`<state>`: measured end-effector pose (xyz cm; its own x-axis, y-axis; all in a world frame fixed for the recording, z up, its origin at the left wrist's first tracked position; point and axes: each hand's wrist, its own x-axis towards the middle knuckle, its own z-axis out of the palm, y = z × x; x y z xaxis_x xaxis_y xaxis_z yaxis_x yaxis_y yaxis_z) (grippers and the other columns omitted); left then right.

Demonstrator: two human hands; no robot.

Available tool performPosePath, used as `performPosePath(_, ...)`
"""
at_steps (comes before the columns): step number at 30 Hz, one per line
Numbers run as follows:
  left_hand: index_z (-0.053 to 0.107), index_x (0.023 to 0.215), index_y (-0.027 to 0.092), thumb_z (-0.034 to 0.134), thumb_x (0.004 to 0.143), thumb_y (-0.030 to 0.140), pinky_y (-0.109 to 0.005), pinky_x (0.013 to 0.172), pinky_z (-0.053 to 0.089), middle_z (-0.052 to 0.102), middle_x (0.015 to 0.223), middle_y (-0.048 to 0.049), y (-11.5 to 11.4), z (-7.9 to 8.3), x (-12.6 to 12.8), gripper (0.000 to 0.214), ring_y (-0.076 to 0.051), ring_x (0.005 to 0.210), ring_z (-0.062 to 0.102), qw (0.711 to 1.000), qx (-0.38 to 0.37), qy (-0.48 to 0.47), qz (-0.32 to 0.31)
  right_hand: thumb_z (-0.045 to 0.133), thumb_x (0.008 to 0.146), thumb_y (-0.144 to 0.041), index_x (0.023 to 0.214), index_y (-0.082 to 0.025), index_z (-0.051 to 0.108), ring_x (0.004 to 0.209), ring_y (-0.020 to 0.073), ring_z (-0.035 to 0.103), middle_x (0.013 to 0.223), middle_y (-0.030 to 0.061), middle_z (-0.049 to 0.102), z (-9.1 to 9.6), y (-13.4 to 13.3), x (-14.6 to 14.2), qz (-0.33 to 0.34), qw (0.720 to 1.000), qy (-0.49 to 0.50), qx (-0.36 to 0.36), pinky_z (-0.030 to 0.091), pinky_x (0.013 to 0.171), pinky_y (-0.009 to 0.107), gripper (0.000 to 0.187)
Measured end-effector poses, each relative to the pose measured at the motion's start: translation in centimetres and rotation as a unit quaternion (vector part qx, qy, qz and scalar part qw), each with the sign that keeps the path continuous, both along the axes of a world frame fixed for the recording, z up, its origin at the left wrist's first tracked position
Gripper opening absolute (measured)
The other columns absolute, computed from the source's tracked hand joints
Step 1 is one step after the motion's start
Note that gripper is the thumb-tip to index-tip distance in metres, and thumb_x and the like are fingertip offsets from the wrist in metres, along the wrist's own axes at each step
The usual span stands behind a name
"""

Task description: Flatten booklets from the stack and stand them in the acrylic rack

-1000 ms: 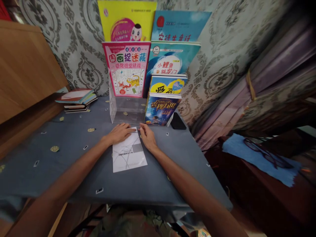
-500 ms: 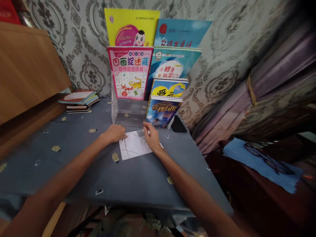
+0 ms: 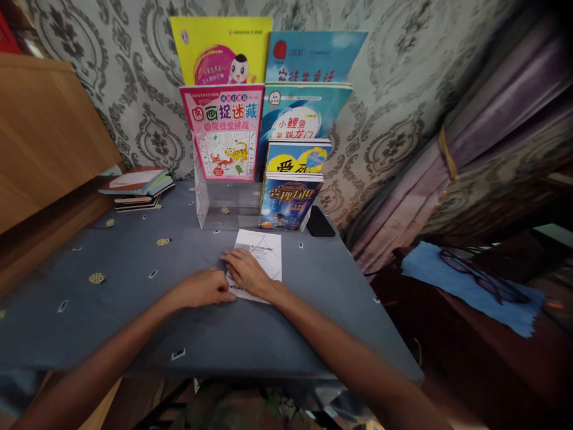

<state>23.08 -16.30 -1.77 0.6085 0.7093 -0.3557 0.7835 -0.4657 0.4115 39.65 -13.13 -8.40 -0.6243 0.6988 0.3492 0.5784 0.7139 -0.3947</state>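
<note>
A white paper sheet [image 3: 271,263] with printed text and thin crossing lines lies on the table in front of a clear book stand. Across its left part rests my right hand [image 3: 250,272], fingers stretched out over the left edge. My left hand [image 3: 206,288] is at the sheet's lower left corner, its fingers curled in and the thumb pressed to the paper. The right hand partly covers the print. Just behind the sheet, the transparent stand [image 3: 228,218] holds books in rows, with a dark blue book [image 3: 289,203] lowest on the right.
A pink picture book [image 3: 224,131] and a yellow book [image 3: 219,48] stand on the left side of the stand. A black phone [image 3: 320,221] lies to its right. Stacked books [image 3: 138,188] sit at the back left. Glasses [image 3: 483,278] rest on a blue cloth [image 3: 425,269] at right.
The sheet has turned and now lies lengthwise away from me. My right hand has moved left and flattened onto it; my left hand has come down to its near corner.
</note>
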Motion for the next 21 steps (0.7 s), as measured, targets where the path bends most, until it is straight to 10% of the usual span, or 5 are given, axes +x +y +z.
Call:
performPosePath(4,0.057,0.06,0.017,0.05,0.089,0.038,-0.023,0.052,0.031,0.053,0.05,0.0037,-0.1,0.2,-0.1,0.037,-0.01,0.048,0.048,0.995,-0.073,-0.054,-0.029,0.047,0.097,-0.013,0.126,-0.013,0.062,0.13,0.0277,0.053,0.138,0.0182,0.059,0.4,-0.3,-0.2,-0.046,0.999,-0.027,0.004,0.04,0.111,0.049,0.033)
performPosePath(12,0.053,0.065,0.018,0.044,0.092,0.039,-0.024,0.055,0.033,0.051,0.058,0.0033,4.4,-0.9,-1.8,0.035,-0.012,0.056,0.046,0.986,0.077,-0.138,0.045,0.051,0.096,-0.017,0.129,-0.009,0.057,0.139,0.0306,0.045,0.141,0.0218,0.055,-0.1,-0.2,0.1,-0.046,0.997,-0.055,0.01,0.036,0.115,0.051,0.035)
performPosePath(21,0.063,0.117,0.019,0.04,0.091,0.019,-0.041,0.104,0.045,0.068,0.119,-0.0095,8.7,-5.6,-0.6,0.034,-0.023,0.113,0.061,0.941,0.259,-0.19,0.102,0.05,0.093,-0.011,0.127,-0.014,0.058,0.132,0.0255,0.052,0.135,0.018,0.06,-0.6,1.4,0.7,0.006,0.999,0.044,-0.014,0.041,0.112,0.046,0.035)
